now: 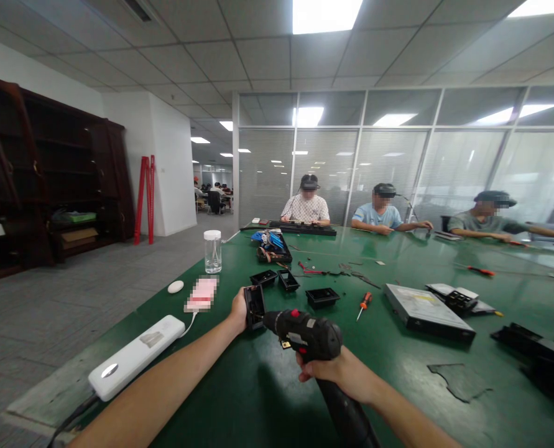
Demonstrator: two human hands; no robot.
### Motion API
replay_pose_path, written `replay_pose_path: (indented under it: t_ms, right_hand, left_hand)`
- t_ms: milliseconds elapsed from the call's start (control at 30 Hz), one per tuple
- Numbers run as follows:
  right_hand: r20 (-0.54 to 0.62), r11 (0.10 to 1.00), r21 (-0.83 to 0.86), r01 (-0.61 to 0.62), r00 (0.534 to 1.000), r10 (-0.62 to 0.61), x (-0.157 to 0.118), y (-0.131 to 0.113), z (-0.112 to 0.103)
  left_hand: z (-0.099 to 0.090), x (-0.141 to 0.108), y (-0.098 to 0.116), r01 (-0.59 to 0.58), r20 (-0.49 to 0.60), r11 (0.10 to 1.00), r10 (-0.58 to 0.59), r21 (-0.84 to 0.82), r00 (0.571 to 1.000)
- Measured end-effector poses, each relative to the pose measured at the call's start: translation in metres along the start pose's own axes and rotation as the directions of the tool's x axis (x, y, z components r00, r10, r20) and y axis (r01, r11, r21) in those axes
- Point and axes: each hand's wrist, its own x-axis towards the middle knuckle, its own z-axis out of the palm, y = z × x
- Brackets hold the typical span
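My left hand (240, 311) is closed on the side of a small black plastic box (255, 306), held up on edge with its hollow side partly facing me. In my right hand (335, 368) is a black cordless drill (307, 335), its nose pointing left at the box. The drill's tip is at the box's right side; whether it touches cannot be made out. Three similar black boxes lie just beyond: one behind my left hand (263, 278), a narrow one (288, 280) and a wider one (322, 297).
An orange screwdriver (365, 303) and a silver disc drive (428, 313) lie to the right. On the left are a white power strip (137, 356), a phone (202, 294) and a clear jar (212, 252). Three people sit across the green table (202, 386).
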Motion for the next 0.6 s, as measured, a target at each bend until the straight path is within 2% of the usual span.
replay_pose_path:
  t_ms: [200, 400, 600]
  right_hand:
    - [0.025, 1.0, 0.011, 0.018, 1.0, -0.019, 0.0007, 0.0032, -0.0013]
    - [0.004, 1.0, -0.02, 0.005, 1.0, -0.005, 0.0018, 0.0032, -0.002]
    - [-0.032, 0.998, -0.043, -0.041, 0.999, 0.039, 0.0015, 0.0005, 0.0007]
  left_hand:
    - [0.0012, -0.003, 0.0004, -0.004, -0.025, 1.0, 0.004, 0.006, 1.0]
    - [0.0015, -0.004, 0.0011, -0.026, -0.019, 0.999, 0.026, 0.02, 0.999]
    - [0.0018, -0.0033, 0.0024, 0.027, 0.0, 1.0, -0.027, -0.006, 1.0]
